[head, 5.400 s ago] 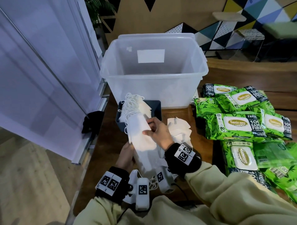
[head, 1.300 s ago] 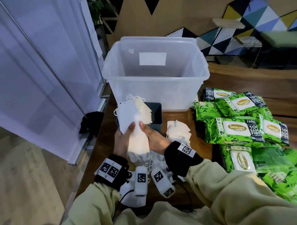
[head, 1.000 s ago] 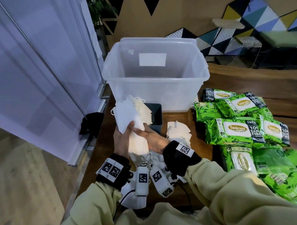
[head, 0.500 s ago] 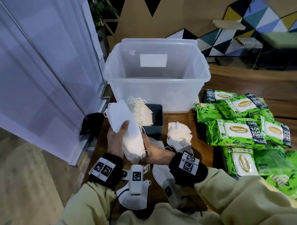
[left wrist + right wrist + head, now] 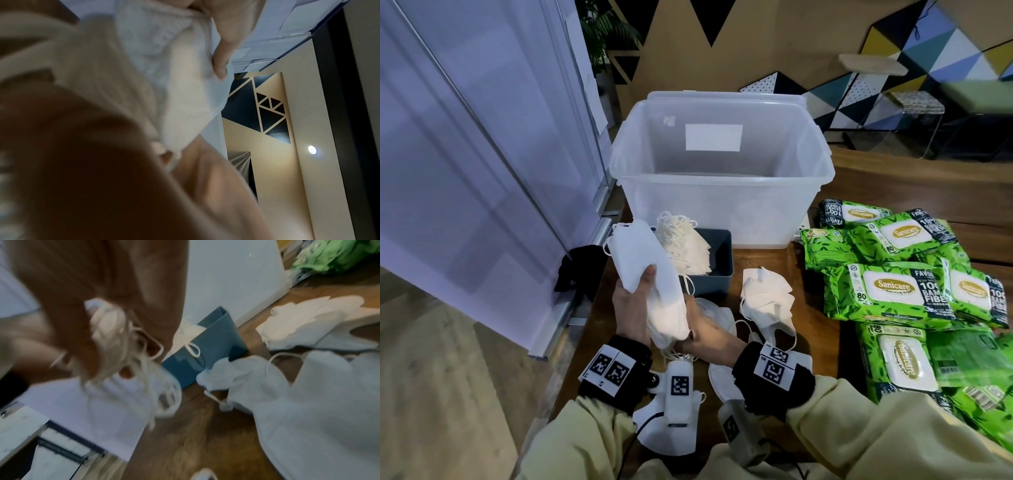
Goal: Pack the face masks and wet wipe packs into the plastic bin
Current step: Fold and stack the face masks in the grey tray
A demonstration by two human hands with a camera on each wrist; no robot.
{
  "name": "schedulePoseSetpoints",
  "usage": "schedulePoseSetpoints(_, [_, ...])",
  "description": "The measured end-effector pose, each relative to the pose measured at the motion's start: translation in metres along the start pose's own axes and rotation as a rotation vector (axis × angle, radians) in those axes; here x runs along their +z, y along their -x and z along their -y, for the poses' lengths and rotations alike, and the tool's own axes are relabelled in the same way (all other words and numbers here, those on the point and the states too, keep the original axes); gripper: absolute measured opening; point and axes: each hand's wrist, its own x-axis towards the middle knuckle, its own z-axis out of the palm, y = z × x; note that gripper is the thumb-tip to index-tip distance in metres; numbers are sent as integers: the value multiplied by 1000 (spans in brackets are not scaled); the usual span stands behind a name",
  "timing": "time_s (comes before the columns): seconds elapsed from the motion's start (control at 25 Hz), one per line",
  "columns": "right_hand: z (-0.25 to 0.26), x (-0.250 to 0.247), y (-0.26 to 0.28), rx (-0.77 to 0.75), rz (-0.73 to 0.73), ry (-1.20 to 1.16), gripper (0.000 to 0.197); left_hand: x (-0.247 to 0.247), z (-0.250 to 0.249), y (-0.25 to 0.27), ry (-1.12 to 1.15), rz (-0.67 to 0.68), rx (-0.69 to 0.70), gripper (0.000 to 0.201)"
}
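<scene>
Partly hidden behind the mask stack (image 5: 650, 291), the right hand (image 5: 709, 334) cups its base; the left hand (image 5: 631, 310) grips it, thumb across.

We hold a thick stack of white folded face masks (image 5: 650, 284) between our left hand (image 5: 631, 305) and right hand (image 5: 709, 334) above the brown wooden desk (image 5: 815, 329), near the clear plastic bin (image 5: 719, 202) and beside green wet wipe packs (image 5: 887, 291).
</scene>
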Motion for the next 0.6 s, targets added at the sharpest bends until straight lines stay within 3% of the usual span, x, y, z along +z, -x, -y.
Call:
schedulePoseSetpoints(0.08, [2,-13,1,0,123,-47,90,-5,0,-2,-2,20,-26,39])
schedulePoseSetpoints(0.16, [11,-28,-2,47,87,-262,97,-5,1,-1,-4,61,-63,41])
schedulePoseSetpoints(0.24, [25,-36,-9,56,-48,-418,78,1,5,3,-17,117,-98,42])
schedulePoseSetpoints(0.32, [34,-35,-19,29,-96,-416,64,7,9,7,-15,142,-117,41])
schedulePoseSetpoints(0.48, [26,-30,-32,-15,-67,-472,73,7,10,5,29,175,-137,39])
schedulePoseSetpoints(0.6, [15,-28,-31,7,-15,-655,57,4,9,8,51,219,-172,24])
